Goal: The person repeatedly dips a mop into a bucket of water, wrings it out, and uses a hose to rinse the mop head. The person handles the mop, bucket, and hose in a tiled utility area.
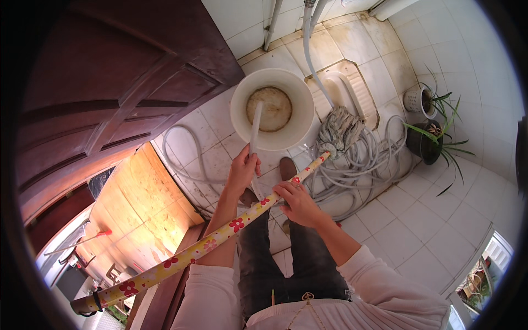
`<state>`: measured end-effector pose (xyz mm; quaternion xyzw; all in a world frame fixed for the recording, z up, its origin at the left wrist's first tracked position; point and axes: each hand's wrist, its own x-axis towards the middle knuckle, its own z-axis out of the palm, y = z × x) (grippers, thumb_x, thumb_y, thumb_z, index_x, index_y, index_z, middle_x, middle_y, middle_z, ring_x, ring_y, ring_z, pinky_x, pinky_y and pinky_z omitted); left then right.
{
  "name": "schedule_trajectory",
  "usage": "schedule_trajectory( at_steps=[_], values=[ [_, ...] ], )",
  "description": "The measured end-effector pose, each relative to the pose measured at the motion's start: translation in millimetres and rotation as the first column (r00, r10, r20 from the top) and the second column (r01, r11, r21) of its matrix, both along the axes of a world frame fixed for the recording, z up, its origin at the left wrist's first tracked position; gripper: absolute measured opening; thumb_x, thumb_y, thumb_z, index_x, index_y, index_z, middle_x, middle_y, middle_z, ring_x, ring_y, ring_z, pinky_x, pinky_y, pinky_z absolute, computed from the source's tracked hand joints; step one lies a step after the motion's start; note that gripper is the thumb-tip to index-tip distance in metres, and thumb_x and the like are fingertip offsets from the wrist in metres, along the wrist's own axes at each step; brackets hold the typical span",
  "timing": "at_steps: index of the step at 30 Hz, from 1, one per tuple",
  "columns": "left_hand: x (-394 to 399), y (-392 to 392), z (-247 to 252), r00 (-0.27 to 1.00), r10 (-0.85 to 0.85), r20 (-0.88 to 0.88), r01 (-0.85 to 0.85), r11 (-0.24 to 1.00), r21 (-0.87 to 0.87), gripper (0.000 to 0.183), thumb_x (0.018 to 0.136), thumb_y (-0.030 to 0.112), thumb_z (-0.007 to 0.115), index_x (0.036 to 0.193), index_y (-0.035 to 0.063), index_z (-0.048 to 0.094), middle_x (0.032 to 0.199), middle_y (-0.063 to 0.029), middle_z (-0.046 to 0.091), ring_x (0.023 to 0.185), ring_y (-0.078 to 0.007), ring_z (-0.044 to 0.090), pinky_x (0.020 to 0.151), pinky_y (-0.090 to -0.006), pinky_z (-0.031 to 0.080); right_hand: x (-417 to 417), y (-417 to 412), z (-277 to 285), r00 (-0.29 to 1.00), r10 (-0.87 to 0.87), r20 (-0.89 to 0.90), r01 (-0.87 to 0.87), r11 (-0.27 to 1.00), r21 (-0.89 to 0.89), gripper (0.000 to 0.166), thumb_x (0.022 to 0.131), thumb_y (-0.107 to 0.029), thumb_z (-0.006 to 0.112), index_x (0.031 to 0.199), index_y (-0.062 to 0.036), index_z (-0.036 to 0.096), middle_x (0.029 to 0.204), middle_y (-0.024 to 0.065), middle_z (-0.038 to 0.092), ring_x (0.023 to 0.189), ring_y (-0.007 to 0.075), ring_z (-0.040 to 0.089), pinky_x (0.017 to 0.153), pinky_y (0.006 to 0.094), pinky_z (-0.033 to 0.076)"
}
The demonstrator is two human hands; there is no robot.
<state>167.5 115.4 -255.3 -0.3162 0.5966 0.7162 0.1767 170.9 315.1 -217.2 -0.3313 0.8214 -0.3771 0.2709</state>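
Observation:
My left hand (242, 170) grips a pale plastic hose (256, 123), whose end points down into a white bucket (303, 105). The bucket's bottom shows a brownish ring; whether it holds water I cannot tell. My right hand (298, 202) is closed around the flower-patterned yellow handle (236, 224) of a mop. That handle slants across my left forearm towards the lower left. At its far end the grey mop head (339, 128) of cloth strands rests on the floor, between the bucket and the squat toilet (346, 90).
A heap of coiled hose (363, 169) lies on the white tiles right of my feet. Two potted plants (425, 142) (420, 102) stand by the right wall. A dark red wooden door (123, 82) stands at the left, beside a doorway. Another hose (307, 45) hangs from the pipes behind.

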Motion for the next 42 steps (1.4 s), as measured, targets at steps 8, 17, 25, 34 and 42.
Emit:
schedule_trajectory(
  at_steps=[8,17,25,34,42],
  values=[
    [-16,-10,-40,0.985,0.172,0.008,-0.166,0.961,-0.223,0.049,0.088,0.012,0.048,0.133,-0.0004,0.031,0.114,-0.0144,0.053,0.106,-0.0182,0.051,0.090,-0.0260,0.040,-13,-6,0,0.987,-0.093,-0.134,0.084,0.994,-0.070,0.033,0.060,-0.005,0.066,0.092,-0.0079,0.055,0.089,0.0060,0.054,0.088,0.0260,0.053,0.075,0.0372,0.043],
    [97,-5,157,0.935,-0.336,-0.113,0.314,0.932,-0.181,0.057,0.077,0.001,0.059,0.129,0.0023,0.037,0.130,-0.0105,0.041,0.122,-0.0216,0.037,0.101,-0.0336,0.029,-16,13,-4,0.959,-0.264,-0.099,0.262,0.964,-0.038,0.026,0.058,-0.005,0.065,0.080,-0.0097,0.052,0.082,0.0053,0.052,0.084,0.0265,0.049,0.074,0.0381,0.037],
    [101,10,335,0.700,0.427,-0.572,-0.549,0.835,-0.048,0.078,0.077,0.043,0.063,0.131,0.0002,0.027,0.116,-0.0093,0.048,0.110,-0.0238,0.048,0.096,-0.0384,0.034,-14,30,-19,0.982,-0.178,0.069,0.177,0.984,0.026,0.022,0.058,-0.012,0.066,0.072,-0.0117,0.050,0.068,0.0038,0.053,0.073,0.0258,0.054,0.069,0.0374,0.038],
    [181,-33,404,0.572,0.514,-0.639,-0.820,0.384,-0.426,0.037,0.085,0.018,0.042,0.116,-0.0013,0.040,0.056,0.0022,0.037,0.053,-0.0080,0.037,0.070,-0.0282,0.038,-4,27,35,0.989,0.137,-0.064,-0.133,0.989,0.064,0.019,0.059,-0.024,0.067,0.062,-0.0128,0.051,0.060,0.0050,0.053,0.066,0.0261,0.056,0.070,0.0373,0.039],
    [280,-79,387,0.391,0.615,-0.685,-0.916,0.186,-0.355,0.041,0.085,0.023,0.040,0.113,-0.0055,0.046,0.061,0.0012,0.039,0.057,-0.0108,0.036,0.066,-0.0271,0.038,-18,13,131,0.913,0.394,-0.109,-0.368,0.908,0.198,0.019,0.060,-0.024,0.066,0.059,-0.0125,0.051,0.056,0.0050,0.053,0.059,0.0269,0.056,0.067,0.0392,0.042]
  ],
)
